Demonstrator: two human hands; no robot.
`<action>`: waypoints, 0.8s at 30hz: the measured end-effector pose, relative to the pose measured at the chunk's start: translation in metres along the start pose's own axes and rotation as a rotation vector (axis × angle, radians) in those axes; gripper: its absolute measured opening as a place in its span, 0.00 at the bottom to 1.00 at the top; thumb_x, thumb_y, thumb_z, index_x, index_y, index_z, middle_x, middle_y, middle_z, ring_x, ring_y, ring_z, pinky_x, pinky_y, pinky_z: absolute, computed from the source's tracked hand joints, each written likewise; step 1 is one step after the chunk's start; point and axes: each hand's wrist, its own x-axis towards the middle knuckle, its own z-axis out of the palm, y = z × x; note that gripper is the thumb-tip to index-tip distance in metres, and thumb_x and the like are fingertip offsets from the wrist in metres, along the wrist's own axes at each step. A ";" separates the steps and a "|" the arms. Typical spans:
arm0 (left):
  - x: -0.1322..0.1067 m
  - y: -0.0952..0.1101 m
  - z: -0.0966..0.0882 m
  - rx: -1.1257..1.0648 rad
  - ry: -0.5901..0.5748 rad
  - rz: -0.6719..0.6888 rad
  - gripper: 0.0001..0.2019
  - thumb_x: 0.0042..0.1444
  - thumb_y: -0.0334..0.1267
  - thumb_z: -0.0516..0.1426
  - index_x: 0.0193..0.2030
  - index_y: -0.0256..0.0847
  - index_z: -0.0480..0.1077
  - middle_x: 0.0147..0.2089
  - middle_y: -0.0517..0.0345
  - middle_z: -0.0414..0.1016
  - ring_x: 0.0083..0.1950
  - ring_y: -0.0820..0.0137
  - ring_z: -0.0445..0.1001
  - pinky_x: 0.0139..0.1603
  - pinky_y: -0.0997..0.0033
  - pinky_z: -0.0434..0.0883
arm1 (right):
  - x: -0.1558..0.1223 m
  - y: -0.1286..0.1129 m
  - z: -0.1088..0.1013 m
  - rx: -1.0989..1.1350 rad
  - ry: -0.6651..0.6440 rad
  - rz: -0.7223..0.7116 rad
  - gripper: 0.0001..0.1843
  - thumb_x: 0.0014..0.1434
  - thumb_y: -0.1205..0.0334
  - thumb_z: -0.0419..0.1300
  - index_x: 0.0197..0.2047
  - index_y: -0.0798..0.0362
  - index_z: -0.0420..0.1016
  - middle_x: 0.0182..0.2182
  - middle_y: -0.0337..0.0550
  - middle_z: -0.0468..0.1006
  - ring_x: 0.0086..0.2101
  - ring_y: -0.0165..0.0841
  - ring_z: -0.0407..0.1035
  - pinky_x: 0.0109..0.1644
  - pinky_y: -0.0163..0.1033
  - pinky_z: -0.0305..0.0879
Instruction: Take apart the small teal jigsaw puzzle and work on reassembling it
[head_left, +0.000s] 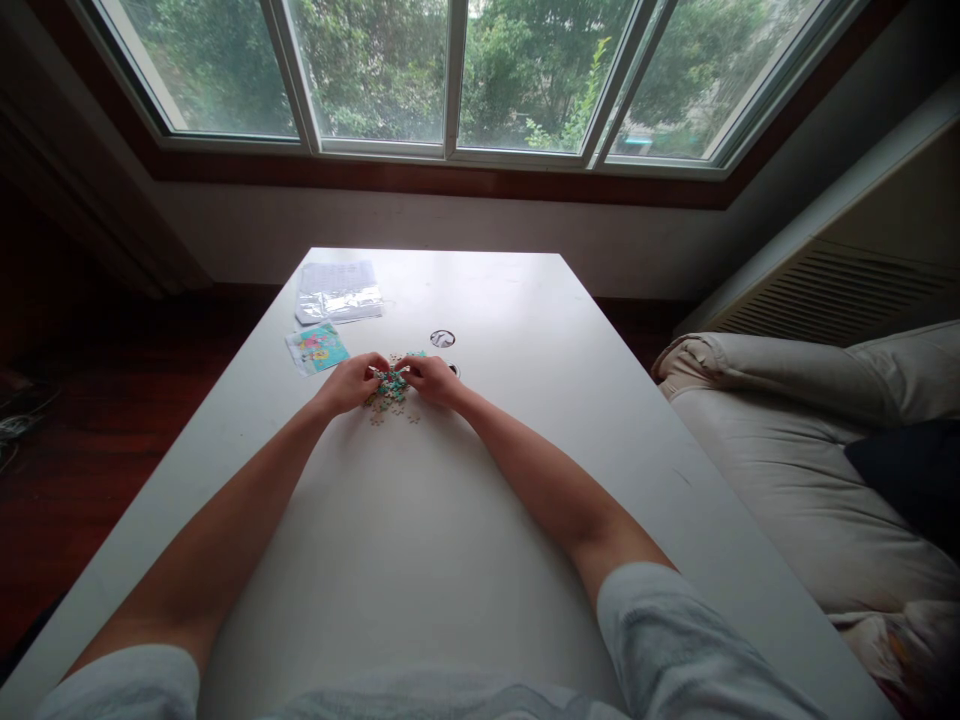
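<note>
A small heap of jigsaw puzzle pieces (389,388), turquoise and multicoloured with some plain beige backs, lies on the white table (420,540). At the heap's left edge is my left hand (355,382), its fingers curled and pinched on pieces. My right hand (431,379) comes in from the right, thumb and fingers likewise closed at the pieces. The single pieces between my fingertips are too small to make out clearly. A few loose pieces lie just in front of the heap. Left of my left hand rests a colourful turquoise picture card (317,347).
Behind the card lies a clear plastic bag with papers (339,291). A round black-and-white disc (442,339) is beyond my right hand, with another dark round item partly hidden by it. A pale sofa (757,470) stands right of the table, and a window (450,90) is ahead.
</note>
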 end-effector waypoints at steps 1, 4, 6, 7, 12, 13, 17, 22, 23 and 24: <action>0.000 -0.002 0.001 0.001 0.004 -0.005 0.14 0.51 0.39 0.57 0.44 0.45 0.76 0.34 0.60 0.80 0.34 0.65 0.78 0.35 0.70 0.70 | 0.000 0.000 0.000 0.003 0.003 -0.009 0.16 0.60 0.64 0.58 0.49 0.50 0.82 0.24 0.33 0.72 0.27 0.27 0.60 0.37 0.32 0.54; 0.002 -0.007 0.003 -0.018 0.024 -0.011 0.13 0.53 0.40 0.56 0.44 0.45 0.76 0.37 0.60 0.82 0.36 0.66 0.79 0.37 0.70 0.70 | -0.001 -0.001 0.001 0.005 0.024 -0.024 0.16 0.62 0.63 0.57 0.49 0.50 0.81 0.24 0.32 0.71 0.27 0.27 0.60 0.37 0.31 0.53; 0.002 -0.008 0.005 -0.036 0.041 -0.015 0.13 0.54 0.40 0.55 0.44 0.45 0.76 0.38 0.59 0.82 0.36 0.66 0.79 0.38 0.70 0.71 | -0.002 -0.003 0.001 0.000 0.038 -0.028 0.15 0.62 0.63 0.57 0.48 0.50 0.81 0.24 0.33 0.71 0.27 0.27 0.60 0.37 0.31 0.53; 0.003 -0.009 0.005 -0.040 0.049 -0.019 0.13 0.55 0.40 0.55 0.44 0.45 0.76 0.37 0.59 0.82 0.37 0.66 0.78 0.38 0.70 0.71 | -0.003 -0.003 0.000 -0.004 0.045 -0.030 0.14 0.62 0.63 0.57 0.47 0.51 0.81 0.24 0.33 0.71 0.27 0.27 0.60 0.37 0.31 0.54; 0.002 -0.006 0.006 -0.068 0.076 -0.030 0.13 0.55 0.45 0.57 0.45 0.45 0.74 0.37 0.58 0.82 0.35 0.66 0.77 0.37 0.69 0.71 | -0.004 -0.004 0.000 -0.003 0.092 -0.053 0.11 0.62 0.63 0.58 0.42 0.52 0.82 0.29 0.37 0.76 0.30 0.28 0.64 0.38 0.31 0.55; 0.001 -0.006 0.006 -0.089 0.081 -0.028 0.13 0.55 0.45 0.58 0.46 0.45 0.73 0.37 0.58 0.81 0.34 0.66 0.77 0.36 0.69 0.71 | -0.004 -0.004 0.000 0.004 0.097 -0.061 0.11 0.62 0.63 0.58 0.42 0.52 0.82 0.29 0.37 0.76 0.31 0.28 0.64 0.38 0.31 0.55; 0.000 -0.003 0.009 -0.170 0.092 -0.007 0.16 0.54 0.47 0.60 0.47 0.45 0.69 0.37 0.59 0.80 0.35 0.67 0.77 0.36 0.70 0.70 | -0.003 -0.005 0.002 0.036 0.081 -0.073 0.12 0.63 0.58 0.59 0.41 0.53 0.82 0.32 0.39 0.77 0.32 0.28 0.64 0.39 0.32 0.57; 0.001 -0.001 0.012 -0.263 0.136 -0.018 0.19 0.52 0.52 0.62 0.44 0.43 0.68 0.38 0.57 0.79 0.38 0.66 0.78 0.38 0.69 0.72 | -0.002 -0.004 0.004 0.176 0.058 -0.059 0.14 0.63 0.54 0.58 0.40 0.54 0.81 0.31 0.38 0.77 0.32 0.28 0.65 0.39 0.32 0.58; 0.001 -0.001 0.012 -0.284 0.151 -0.023 0.19 0.52 0.52 0.63 0.44 0.43 0.67 0.38 0.57 0.78 0.38 0.66 0.78 0.38 0.69 0.72 | -0.002 -0.003 0.004 0.213 0.062 -0.053 0.14 0.62 0.53 0.59 0.40 0.54 0.81 0.31 0.38 0.77 0.32 0.28 0.66 0.39 0.32 0.59; 0.001 -0.001 0.013 -0.304 0.160 -0.024 0.19 0.52 0.53 0.63 0.43 0.43 0.67 0.38 0.57 0.78 0.38 0.66 0.78 0.39 0.69 0.73 | -0.001 -0.002 0.005 0.252 0.063 -0.046 0.15 0.62 0.53 0.59 0.41 0.54 0.81 0.31 0.38 0.77 0.32 0.28 0.66 0.39 0.32 0.59</action>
